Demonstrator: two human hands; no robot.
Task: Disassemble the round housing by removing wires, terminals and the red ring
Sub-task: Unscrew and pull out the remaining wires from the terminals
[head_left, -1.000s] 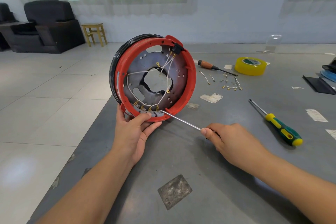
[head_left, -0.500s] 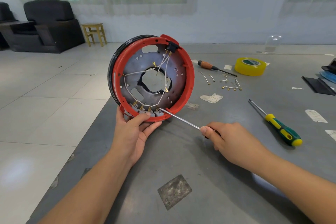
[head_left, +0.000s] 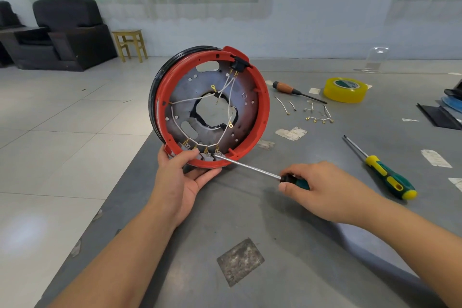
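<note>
The round housing [head_left: 190, 97] stands tilted on its edge at the table's left side, its grey metal plate facing me. A red ring [head_left: 263, 107] runs round its rim, with a black rim behind. White wires [head_left: 192, 100] with brass terminals cross the plate to several grey terminal blocks [head_left: 206, 156] at the bottom. My left hand [head_left: 182, 177] grips the bottom of the housing, thumb over the red ring. My right hand [head_left: 322, 190] holds a screwdriver [head_left: 250, 169] by its dark handle; its metal tip touches the rightmost terminal block.
On the grey table [head_left: 300, 245] lie removed wires with terminals [head_left: 310, 111], an orange-handled screwdriver [head_left: 290, 89], a yellow tape roll [head_left: 346, 89], a green-and-yellow screwdriver [head_left: 385, 175], black parts [head_left: 447, 110] at the right edge and paper scraps. The table's left edge drops to tiled floor.
The housing has turned slightly, so its black connector sits a bit further left. The screwdriver tip stays at the bottom terminal blocks. Both hands have barely moved.
</note>
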